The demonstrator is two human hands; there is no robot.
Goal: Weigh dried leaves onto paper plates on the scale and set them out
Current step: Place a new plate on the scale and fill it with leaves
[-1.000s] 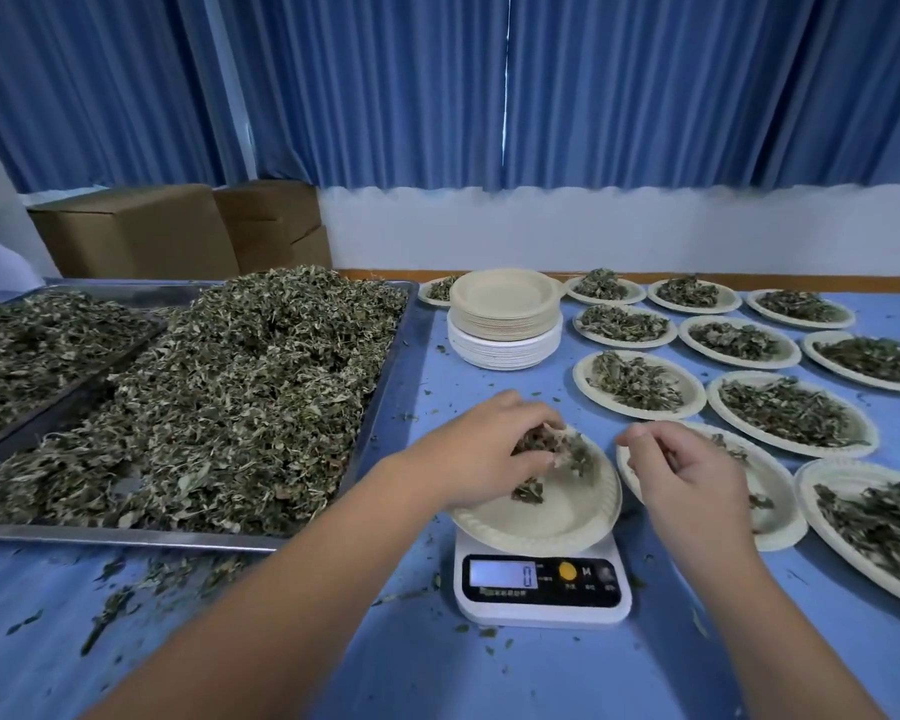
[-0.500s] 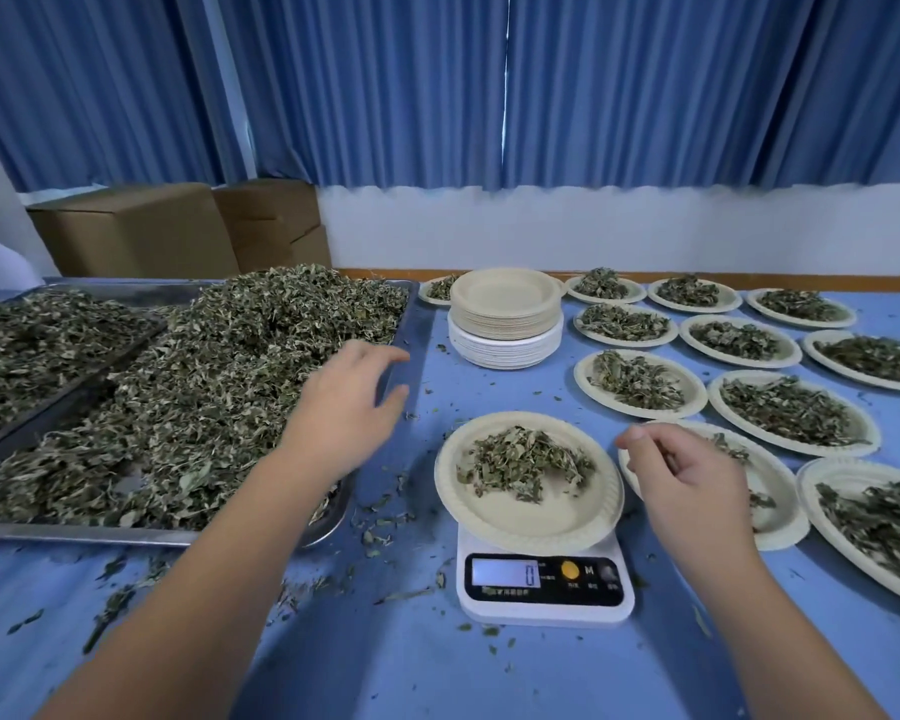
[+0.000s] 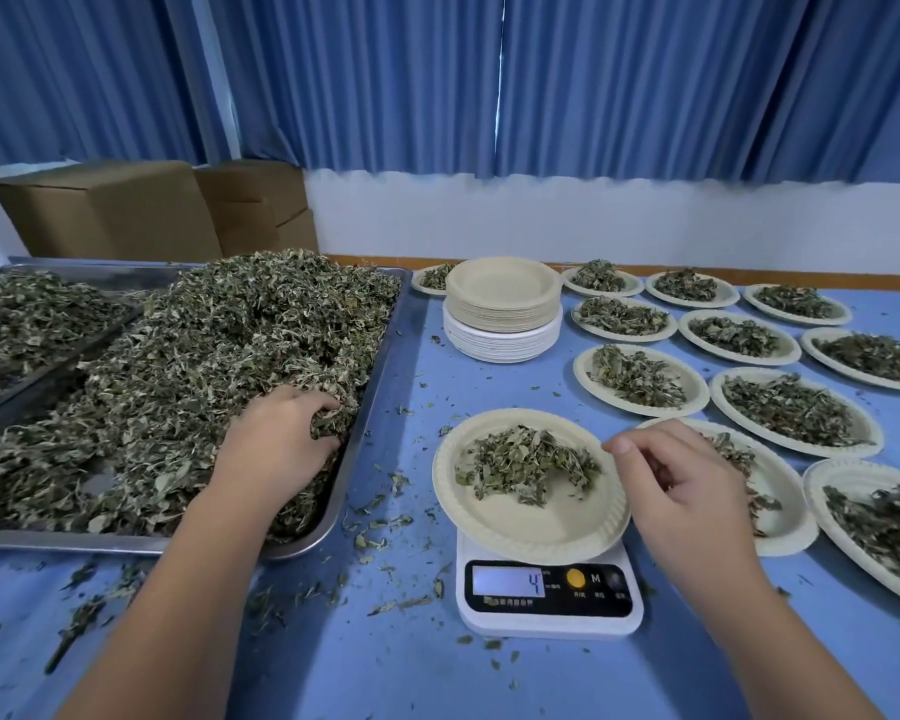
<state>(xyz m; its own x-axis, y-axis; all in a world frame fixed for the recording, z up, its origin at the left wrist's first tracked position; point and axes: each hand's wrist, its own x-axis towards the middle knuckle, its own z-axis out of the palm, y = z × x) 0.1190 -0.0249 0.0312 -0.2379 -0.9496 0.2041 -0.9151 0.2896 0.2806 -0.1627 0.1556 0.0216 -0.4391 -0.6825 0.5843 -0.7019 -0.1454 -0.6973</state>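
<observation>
Steel tray (image 3: 372, 397), left: heaped dried leaves (image 3: 219, 345). Left hand (image 3: 276, 439) sunk in the heap near the tray's right wall, fingers (image 3: 307, 400) clenched round a clump. Paper plate (image 3: 541, 527), centre, on the scale (image 3: 549, 621), bearing a small leaf portion (image 3: 528, 462); display reads 4. Right hand (image 3: 681, 491) at the plate's right rim, fingers loosely curled, relaxed.

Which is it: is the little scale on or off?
On. The scale has a glowing screen showing a 4, with a paper plate of dried leaves sitting on top.
</observation>
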